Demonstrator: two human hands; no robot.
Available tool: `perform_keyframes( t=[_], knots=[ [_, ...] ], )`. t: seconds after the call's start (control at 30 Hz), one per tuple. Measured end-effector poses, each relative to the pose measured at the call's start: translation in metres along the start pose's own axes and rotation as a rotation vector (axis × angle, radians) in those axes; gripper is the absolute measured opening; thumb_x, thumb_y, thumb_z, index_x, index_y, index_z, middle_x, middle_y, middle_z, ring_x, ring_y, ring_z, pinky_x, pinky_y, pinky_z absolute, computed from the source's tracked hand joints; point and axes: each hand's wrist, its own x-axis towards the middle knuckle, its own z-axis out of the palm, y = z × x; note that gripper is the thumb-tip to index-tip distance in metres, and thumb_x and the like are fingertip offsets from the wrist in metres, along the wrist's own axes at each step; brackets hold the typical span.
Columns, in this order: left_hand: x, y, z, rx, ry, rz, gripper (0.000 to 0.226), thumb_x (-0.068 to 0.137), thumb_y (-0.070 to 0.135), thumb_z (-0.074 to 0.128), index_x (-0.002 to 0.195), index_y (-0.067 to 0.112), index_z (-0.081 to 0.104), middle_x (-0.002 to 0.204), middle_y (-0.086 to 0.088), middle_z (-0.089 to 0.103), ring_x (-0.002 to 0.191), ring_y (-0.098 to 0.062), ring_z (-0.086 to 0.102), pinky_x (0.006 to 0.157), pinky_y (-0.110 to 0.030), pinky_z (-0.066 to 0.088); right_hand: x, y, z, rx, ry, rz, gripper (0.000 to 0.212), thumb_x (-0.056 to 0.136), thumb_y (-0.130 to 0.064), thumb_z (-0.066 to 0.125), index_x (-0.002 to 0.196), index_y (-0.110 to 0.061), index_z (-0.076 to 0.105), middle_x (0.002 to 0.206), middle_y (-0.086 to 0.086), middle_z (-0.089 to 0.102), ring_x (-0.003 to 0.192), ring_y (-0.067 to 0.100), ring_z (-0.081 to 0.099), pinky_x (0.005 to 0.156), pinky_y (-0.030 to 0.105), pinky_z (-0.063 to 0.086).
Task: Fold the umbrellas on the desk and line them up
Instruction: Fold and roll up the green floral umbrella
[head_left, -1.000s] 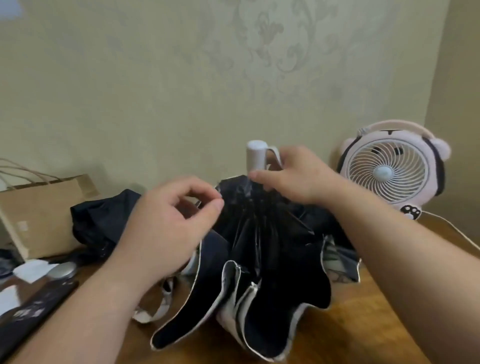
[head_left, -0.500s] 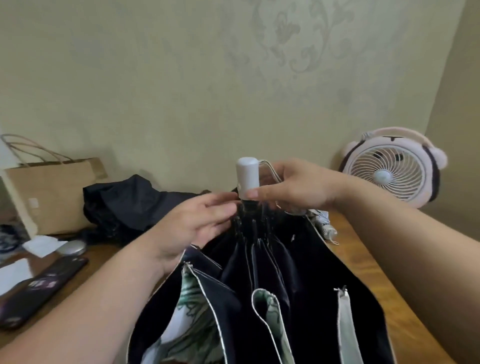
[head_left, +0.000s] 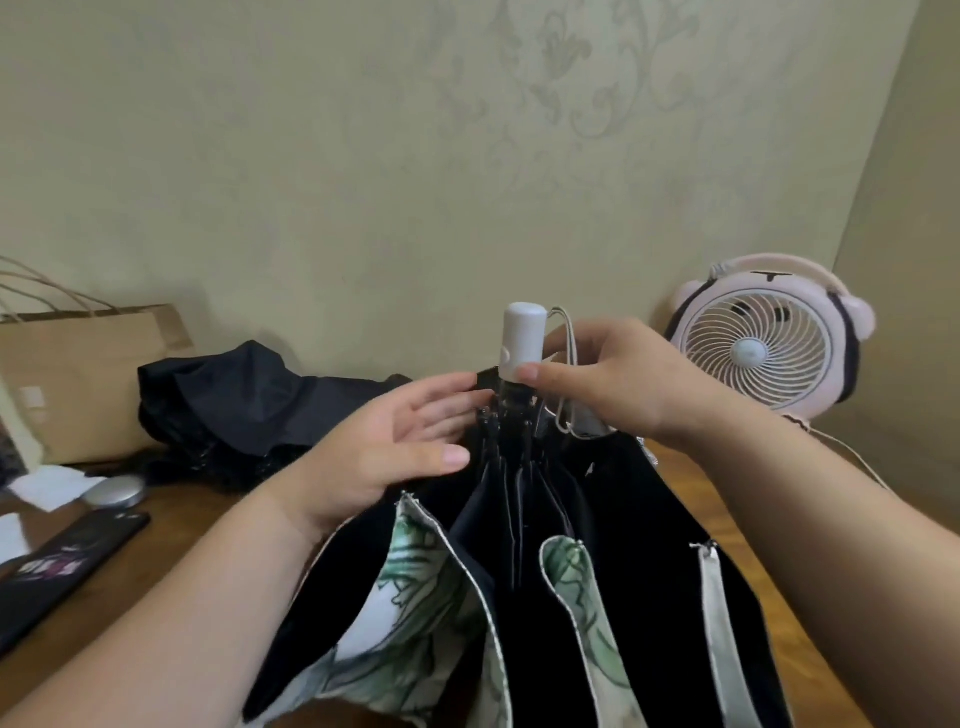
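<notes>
Head view, and the job looks to be in its early stretch. The umbrella (head_left: 628, 525) stands collapsed in front of the person with its handle (head_left: 522, 343) pointing up, but the canopy hangs loose in open pleats, leaf print showing between the black panels. It is not smoothed, rolled or strapped. A black umbrella (head_left: 244, 400) lies slumped in a heap at the back left of the desk (head_left: 176, 519), apparently not folded either, so nothing is lined up yet. By my reckoning both folds and the lining up remain. Now the hands. The left hand (head_left: 395, 457) is flat and relaxed, fingers (head_left: 441, 410) straight and together, tips touching the ribs and cloth just under the handle, gripping nothing. The right hand (head_left: 618, 389) is curled, thumb (head_left: 530, 372) and fingers pinching the base of the handle and holding the umbrella upright, the wrist strap looping beside it.
</notes>
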Motion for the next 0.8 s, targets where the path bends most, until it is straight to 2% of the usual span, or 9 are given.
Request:
perform_keyframes(
  t=[0.1,0.17,0.23,0.33,0.4,0.5,0.57,0.67,0.8],
  knots=[
    [-0.001,-0.007,0.01,0.102,0.31,0.128,0.06,0.076,0.028,0.078,0.128,0.005,0.06,0.125,-0.013,0.072,0.12,-0.03,0.068,0.109,-0.045,0.05,0.004,0.004,0.001,0.092,0.008,0.013,0.016,0.09,-0.03,0.077,0.103,-0.022,0.077,0.097,-0.004,0.079,0.098,0.017,0.074,0.1,0.046,0.054],
    [-0.008,-0.012,0.018,0.111,0.545,0.233,0.048,0.075,0.037,0.079,0.11,0.007,0.069,0.106,-0.015,0.077,0.104,-0.033,0.073,0.101,-0.052,0.055,0.006,0.004,0.003,0.098,0.003,0.001,0.014,0.092,-0.027,0.075,0.105,-0.023,0.077,0.099,-0.004,0.079,0.098,0.015,0.074,0.098,0.04,0.055],
    [-0.015,-0.025,0.015,0.236,0.643,0.252,0.047,0.07,0.045,0.083,0.109,0.021,0.069,0.108,-0.006,0.076,0.106,-0.025,0.072,0.1,-0.049,0.056,0.006,0.003,0.004,0.114,-0.025,-0.012,0.014,0.093,-0.024,0.074,0.107,-0.023,0.076,0.098,-0.005,0.079,0.091,0.007,0.073,0.087,0.027,0.054],
    [-0.025,-0.045,0.005,0.41,0.443,0.063,0.076,0.057,0.067,0.091,0.123,0.062,0.053,0.135,0.015,0.063,0.132,-0.014,0.057,0.116,-0.047,0.042,0.007,0.002,0.007,0.141,-0.039,-0.031,0.014,0.094,-0.022,0.073,0.108,-0.021,0.075,0.097,-0.003,0.079,0.081,0.001,0.07,0.075,0.015,0.051],
    [-0.029,-0.046,0.0,0.455,0.362,-0.025,0.084,0.056,0.079,0.084,0.129,0.073,0.042,0.147,0.024,0.052,0.142,-0.005,0.045,0.122,-0.048,0.033,0.008,0.0,0.011,0.14,-0.04,-0.039,0.017,0.094,-0.022,0.074,0.11,-0.02,0.075,0.1,-0.002,0.079,0.09,0.008,0.074,0.082,0.021,0.055],
    [-0.023,-0.024,0.006,0.532,0.244,-0.098,0.098,0.067,0.082,0.071,0.151,0.053,0.028,0.152,0.034,0.04,0.141,0.014,0.034,0.124,-0.035,0.028,0.009,-0.004,0.018,0.161,-0.072,-0.054,0.02,0.094,-0.02,0.073,0.114,-0.019,0.074,0.103,0.0,0.079,0.1,0.018,0.074,0.092,0.031,0.057],
    [-0.009,-0.006,0.012,0.608,0.196,-0.141,0.098,0.073,0.07,0.077,0.154,0.043,0.029,0.148,0.034,0.044,0.136,0.019,0.037,0.121,-0.028,0.03,0.009,-0.008,0.023,0.18,-0.113,-0.066,0.022,0.094,-0.018,0.073,0.115,-0.017,0.073,0.103,0.001,0.079,0.102,0.021,0.074,0.095,0.036,0.058],
    [0.013,0.009,0.021,0.651,0.125,-0.159,0.074,0.08,0.041,0.086,0.141,0.044,0.044,0.132,0.036,0.056,0.126,0.022,0.045,0.108,-0.009,0.034,0.007,-0.015,0.026,0.218,-0.147,-0.083,0.023,0.091,-0.015,0.075,0.115,-0.017,0.073,0.101,0.003,0.079,0.1,0.026,0.074,0.095,0.04,0.057],
    [0.026,0.008,0.024,0.642,0.151,-0.118,0.057,0.074,0.036,0.091,0.125,0.038,0.066,0.114,0.029,0.071,0.11,0.012,0.062,0.102,-0.018,0.043,0.003,-0.021,0.011,0.087,-0.173,-0.07,0.027,0.089,-0.02,0.079,0.115,-0.024,0.072,0.094,0.0,0.078,0.083,0.011,0.072,0.073,0.03,0.056]
  ],
)
